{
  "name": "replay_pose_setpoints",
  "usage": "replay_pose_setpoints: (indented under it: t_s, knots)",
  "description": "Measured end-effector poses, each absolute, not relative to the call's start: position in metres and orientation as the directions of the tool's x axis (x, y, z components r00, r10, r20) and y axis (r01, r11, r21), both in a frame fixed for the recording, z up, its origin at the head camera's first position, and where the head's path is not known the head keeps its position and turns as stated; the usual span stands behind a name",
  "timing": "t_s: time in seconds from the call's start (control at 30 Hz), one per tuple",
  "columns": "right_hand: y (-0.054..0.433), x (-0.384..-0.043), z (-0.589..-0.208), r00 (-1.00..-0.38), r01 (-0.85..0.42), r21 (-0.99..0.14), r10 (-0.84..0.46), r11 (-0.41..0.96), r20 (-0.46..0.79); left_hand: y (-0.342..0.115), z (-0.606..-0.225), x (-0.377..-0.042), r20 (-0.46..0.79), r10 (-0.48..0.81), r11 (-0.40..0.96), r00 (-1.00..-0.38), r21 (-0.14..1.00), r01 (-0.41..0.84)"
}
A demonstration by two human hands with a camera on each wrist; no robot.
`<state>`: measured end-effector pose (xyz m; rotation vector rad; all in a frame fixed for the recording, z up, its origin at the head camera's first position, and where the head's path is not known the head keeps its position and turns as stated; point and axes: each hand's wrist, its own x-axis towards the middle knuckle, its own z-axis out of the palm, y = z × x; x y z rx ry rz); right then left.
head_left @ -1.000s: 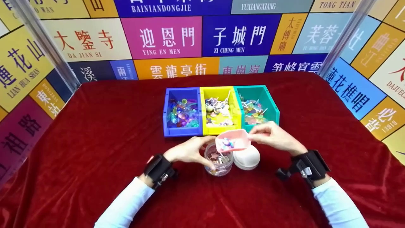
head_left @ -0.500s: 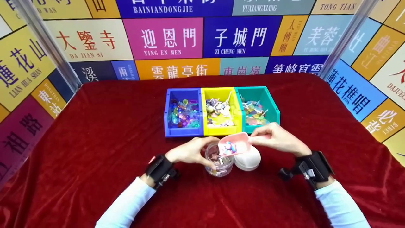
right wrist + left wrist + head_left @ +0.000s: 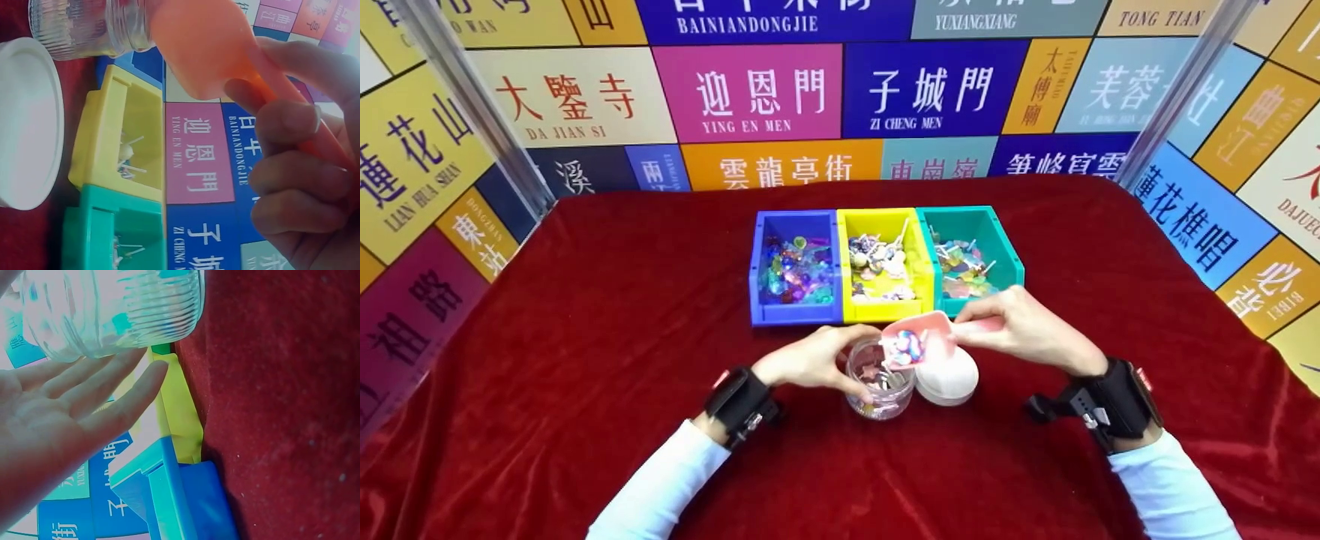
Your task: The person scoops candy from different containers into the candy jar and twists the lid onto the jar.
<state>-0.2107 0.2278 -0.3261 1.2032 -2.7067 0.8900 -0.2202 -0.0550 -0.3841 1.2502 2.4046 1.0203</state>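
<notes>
My left hand (image 3: 810, 360) holds a clear ribbed jar (image 3: 877, 407), thumb on the near side and fingers behind it. Some pale pieces, one star-shaped, lie inside. In the left wrist view its fingers (image 3: 107, 391) extend along the jar (image 3: 112, 315). My right hand (image 3: 1020, 330) grips the handle of a pink scoop (image 3: 939, 337), its fingers curled round it in the right wrist view. Small blue, purple and white pieces lie in the scoop, whose front edge is over the jar's mouth. A white domed lid (image 3: 949, 382) stands against the jar's right side, partly under the scoop.
Behind the hands, a blue bin (image 3: 795, 313), a yellow bin (image 3: 886, 309) and a green bin (image 3: 1006, 251) stand joined in a row. Each contains small colourful pieces, some with white sticks. Red cloth (image 3: 622, 300) covers the table; a printed panel wall rises behind.
The scoop has shifted slightly right and toward me over the jar, and the pieces in it have moved a little. The left hand and jar stay nearly still.
</notes>
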Motion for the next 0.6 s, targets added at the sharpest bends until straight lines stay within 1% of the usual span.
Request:
replay_pose_setpoints:
  t_s: [0.23,0.5,0.6]
  knots:
    - [0.223,-0.205,-0.321,-0.648,-0.756,-0.374,-0.690,0.537,0.321,-0.055,-0.384,-0.220,0.094,0.792,0.389,-0.603,0.684,0.617]
    - [0.215,-0.196,-0.315,-0.627,-0.779,-0.256,-0.693,0.573,0.356,-0.055,-0.385,-0.220,0.089,0.787,0.403,-0.611,0.676,0.618]
    - [0.213,-0.195,-0.314,-0.615,-0.787,-0.229,-0.701,0.573,0.361,-0.055,-0.385,-0.220,0.096,0.787,0.402,-0.610,0.671,0.624]
